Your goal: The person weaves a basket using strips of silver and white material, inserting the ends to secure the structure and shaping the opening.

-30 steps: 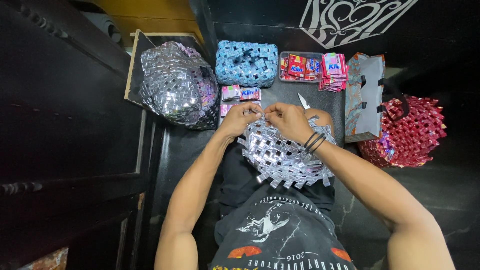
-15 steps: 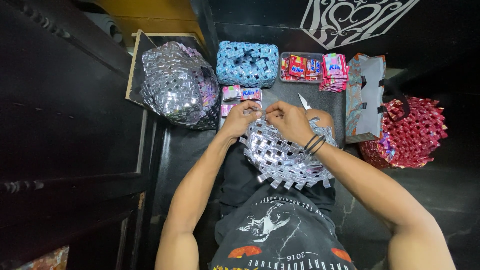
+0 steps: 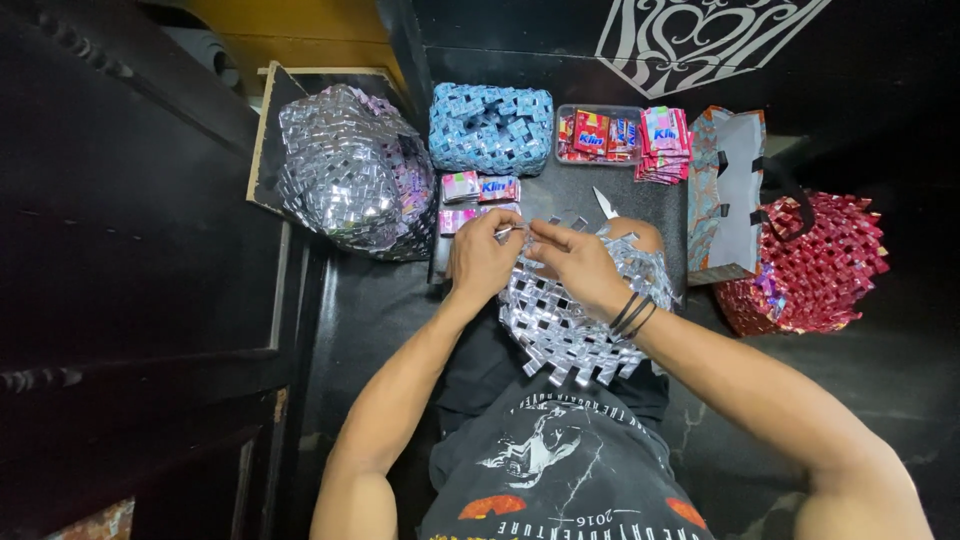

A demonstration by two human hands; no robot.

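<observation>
In the middle of the frame the left hand (image 3: 483,262) and right hand (image 3: 580,266) meet at the top edge of a silver woven mat (image 3: 575,315) that lies on the person's lap, just below the black bench (image 3: 560,205). Both grips are pinched on a thin silver strip (image 3: 510,230) sticking out at that edge, fingertips close together. The mat looks light and bendy, made of folded foil wrappers, slick to the touch and easy to crease, so it is probably best held at the rim where loose strip ends poke out, with the weave resting on the lap. Against the picture from a second ago, the hands sit in almost the same spot, the fingers drawn a touch tighter together; the silver basket (image 3: 345,170), upper left, and blue basket (image 3: 490,128) have not moved.
</observation>
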